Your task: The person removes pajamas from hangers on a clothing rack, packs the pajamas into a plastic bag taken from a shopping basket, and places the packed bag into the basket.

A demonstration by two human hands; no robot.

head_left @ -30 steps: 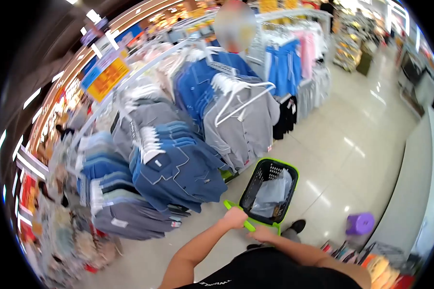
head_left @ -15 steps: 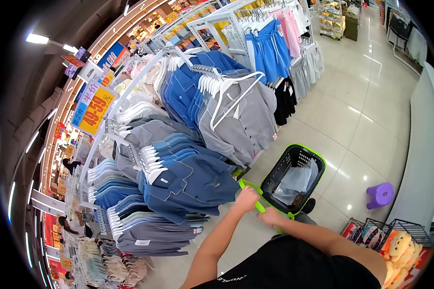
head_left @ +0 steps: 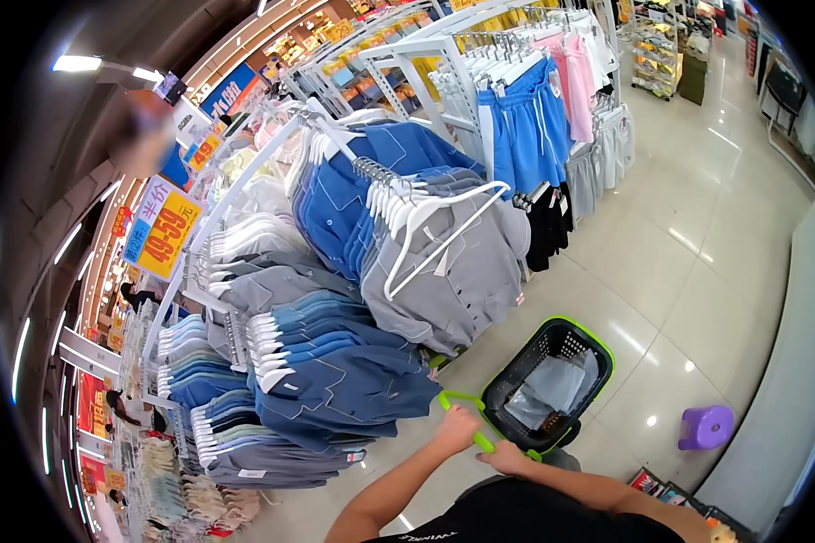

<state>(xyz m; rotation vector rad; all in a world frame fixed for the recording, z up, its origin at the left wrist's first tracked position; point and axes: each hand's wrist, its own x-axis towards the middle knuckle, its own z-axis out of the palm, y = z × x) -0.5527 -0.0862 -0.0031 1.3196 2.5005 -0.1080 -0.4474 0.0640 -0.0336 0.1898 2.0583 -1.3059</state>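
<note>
Both my hands are closed around the bright green handle (head_left: 483, 442) of a black rolling shopping basket (head_left: 513, 364) with a green rim. My left hand (head_left: 459, 429) grips its left end, and my right hand (head_left: 508, 459) is wrapped round it closer to the basket. Inside the basket lies a clear plastic package (head_left: 560, 384) with something pale grey in it. Just left of my hands hang dark blue collared shirts (head_left: 349, 394) on white hangers. A grey buttoned shirt (head_left: 457, 281) faces outward beyond them, with a bare white hanger (head_left: 439, 240) in front of it.
Blue shorts (head_left: 527, 131) hang on a white rack ahead. A shiny tiled aisle (head_left: 670, 244) runs forward on the right. A purple stool (head_left: 706, 427) stands beside a long pale panel (head_left: 770, 362) at right. An orange price sign (head_left: 165, 231) rises above the rack.
The basket, stool and clothes racks sit lower in view. The orange plush toys at bottom right have mostly slipped out of the frame. Both hands keep their hold on the handle.
</note>
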